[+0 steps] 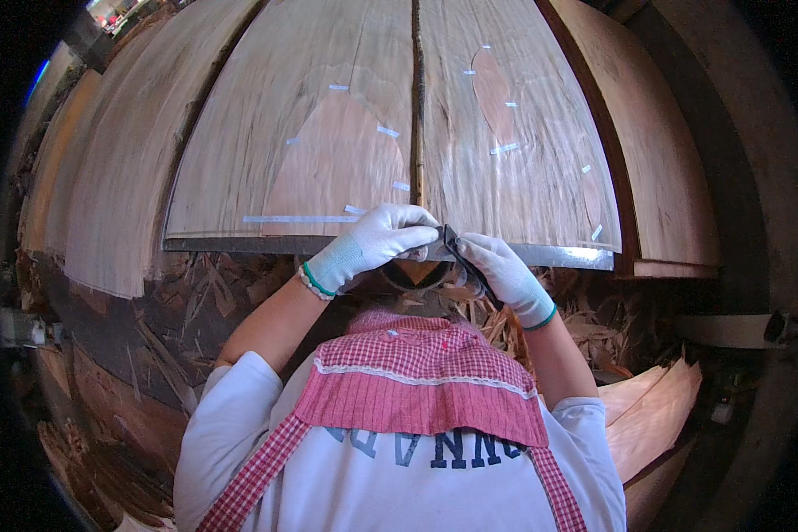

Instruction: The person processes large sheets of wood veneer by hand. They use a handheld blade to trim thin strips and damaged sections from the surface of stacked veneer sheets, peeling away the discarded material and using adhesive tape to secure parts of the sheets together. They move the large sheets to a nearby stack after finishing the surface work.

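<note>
At the centre of the head view, just over the near edge of two pale wood sheets, left one (230,168) and right one (550,204), the person's hands meet. Patching looks well along, my judgement: left sheet has a big pinkish patch (337,173) with short white tapes about its edge and one long tape strip (301,219) along its base; right sheet has a slim patch (493,89) toward the top, taped at several spots, and a small patch (591,197) at far right, taped at both ends. What's left: can't tell whether more spots need covering; probably at least the handwork at the edge isn't finished. Right hand (501,269) grasps a dark strip-like thing (481,282), which slants down along its inner side, touching the fingers. Left hand (395,235) has thumb and fingertips pinched right beside the thing's upper end; can't tell if gripping it.
</note>
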The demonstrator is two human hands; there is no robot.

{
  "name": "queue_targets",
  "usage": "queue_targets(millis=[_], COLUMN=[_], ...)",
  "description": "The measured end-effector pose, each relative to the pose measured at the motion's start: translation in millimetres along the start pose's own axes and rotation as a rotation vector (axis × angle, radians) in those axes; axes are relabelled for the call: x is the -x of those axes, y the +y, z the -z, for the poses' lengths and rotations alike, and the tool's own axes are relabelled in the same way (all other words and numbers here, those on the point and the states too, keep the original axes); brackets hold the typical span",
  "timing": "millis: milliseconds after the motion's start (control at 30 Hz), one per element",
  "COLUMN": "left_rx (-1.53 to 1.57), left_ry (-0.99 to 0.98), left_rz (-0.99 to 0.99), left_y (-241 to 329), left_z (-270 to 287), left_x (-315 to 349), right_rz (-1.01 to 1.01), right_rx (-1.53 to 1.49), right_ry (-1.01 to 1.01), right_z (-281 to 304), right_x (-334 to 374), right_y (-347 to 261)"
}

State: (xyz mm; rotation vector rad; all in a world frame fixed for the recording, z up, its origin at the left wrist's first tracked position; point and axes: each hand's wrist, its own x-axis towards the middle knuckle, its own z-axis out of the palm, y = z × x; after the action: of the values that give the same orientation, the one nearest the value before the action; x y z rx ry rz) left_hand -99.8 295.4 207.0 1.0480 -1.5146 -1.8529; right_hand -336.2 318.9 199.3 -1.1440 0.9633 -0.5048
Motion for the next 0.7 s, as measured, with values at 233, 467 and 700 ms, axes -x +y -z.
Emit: queue_targets(millis=[233,467,700], left_rx=[0.031,-0.159,-0.087], left_ry=[-0.064,-0.205,-0.253], left_rz=[0.089,0.147,0.149], left_y=[-3.4,0.3,0.6], left_z=[-0.7,4.3,5.7], left_x=[2.6,8.0,10.6], right_rz=[-0.025,-0.073,-0.025], right_rx=[-0.019,0.063,0.001], right_ry=[-0.064,-0.219,-0.312], right_z=[2.3,6.9,13.7], right_x=[0.4,1.1,-4.4], right_y=[7.5,8.3,22.6])
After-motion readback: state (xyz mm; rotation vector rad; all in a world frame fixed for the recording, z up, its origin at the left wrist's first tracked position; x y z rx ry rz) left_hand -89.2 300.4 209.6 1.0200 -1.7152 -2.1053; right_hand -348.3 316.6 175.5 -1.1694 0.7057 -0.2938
